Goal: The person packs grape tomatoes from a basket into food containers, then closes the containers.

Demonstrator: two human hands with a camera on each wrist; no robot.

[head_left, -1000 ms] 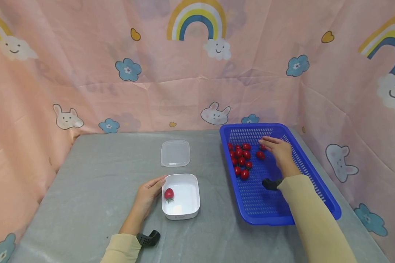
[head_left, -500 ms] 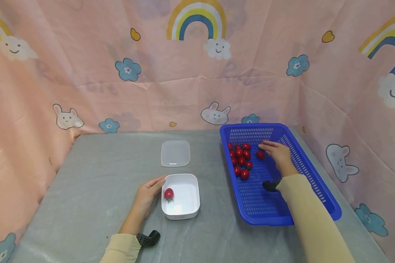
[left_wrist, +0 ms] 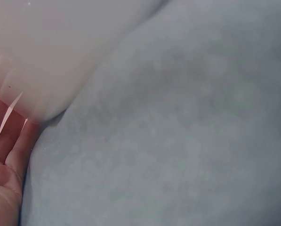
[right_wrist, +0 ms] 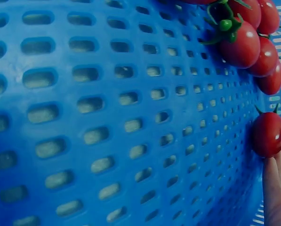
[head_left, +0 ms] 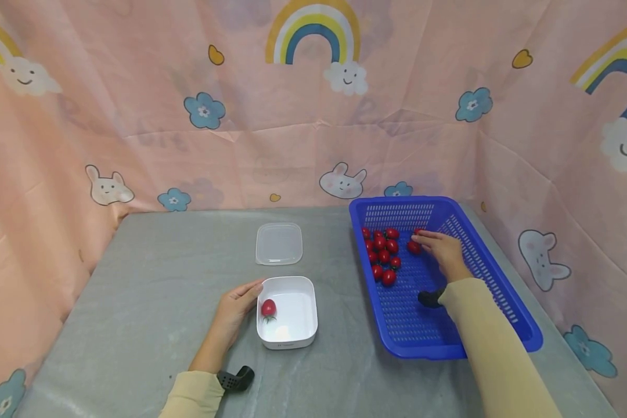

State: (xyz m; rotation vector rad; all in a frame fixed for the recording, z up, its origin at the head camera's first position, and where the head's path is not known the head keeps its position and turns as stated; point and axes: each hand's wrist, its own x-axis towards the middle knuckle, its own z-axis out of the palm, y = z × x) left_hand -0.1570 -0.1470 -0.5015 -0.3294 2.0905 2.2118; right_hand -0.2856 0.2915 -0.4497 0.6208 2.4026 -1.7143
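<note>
My left hand (head_left: 236, 307) rests against the left side of a white square container (head_left: 299, 310), its fingertips at the rim's far left corner. In the left wrist view, its fingers (left_wrist: 22, 143) lie along the container's outer wall (left_wrist: 51, 56). One cherry tomato (head_left: 268, 308) with a green stem sits inside. Over the blue basket (head_left: 397, 334), my right hand (head_left: 446, 252) reaches in with fingers extended beside a cherry tomato (head_left: 414, 247). The right wrist view has that tomato (right_wrist: 269, 134) right at the fingers (right_wrist: 274, 183). Another tomato (head_left: 417, 231) is partly hidden behind the fingertips.
Several more cherry tomatoes (head_left: 384, 256) cluster along the basket's left wall. A clear square lid (head_left: 279, 244) lies beyond the white container on the grey tabletop (head_left: 151, 290). A pink printed curtain (head_left: 271, 145) closes off the back and sides.
My right hand has moved slightly down and toward the near tomato, from over the farther one. The left hand and the white container have stayed in place.
</note>
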